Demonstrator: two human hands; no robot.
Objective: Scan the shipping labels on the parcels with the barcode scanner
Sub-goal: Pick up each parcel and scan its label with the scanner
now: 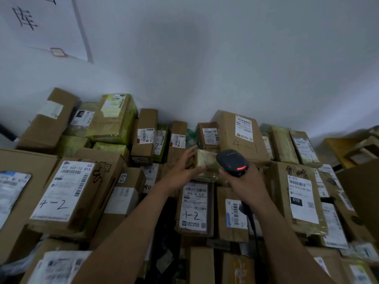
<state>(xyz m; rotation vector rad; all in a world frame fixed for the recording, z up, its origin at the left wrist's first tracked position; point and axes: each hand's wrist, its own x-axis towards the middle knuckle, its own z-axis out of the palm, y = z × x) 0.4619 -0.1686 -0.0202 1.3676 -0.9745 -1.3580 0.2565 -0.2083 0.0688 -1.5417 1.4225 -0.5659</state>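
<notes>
Scanner [231, 160], rounded black plastic, in clasp of right hand [244, 185]; glossy tape-wrapped parcel [207, 160] in left hand [182, 171]

Barcode scanner [232, 161]: black, red glowing strip. Small parcel [205, 160] just left of scanner: glossy yellowish-tan. Parcel [191, 138] behind scanner: green-white check. Parcel [117, 117] far left of scanner: yellow-green. Cardboard boxes [227, 138]: brown. Labels [303, 199]: white, black barcodes. Wall [225, 58]: pale grey.

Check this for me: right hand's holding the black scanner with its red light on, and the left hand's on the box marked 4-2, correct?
Not quite. The left hand is not on the box marked 4-2; it holds the small taped parcel mid-pile. The right hand does hold the black scanner, red light on. The head view shows this.
</notes>
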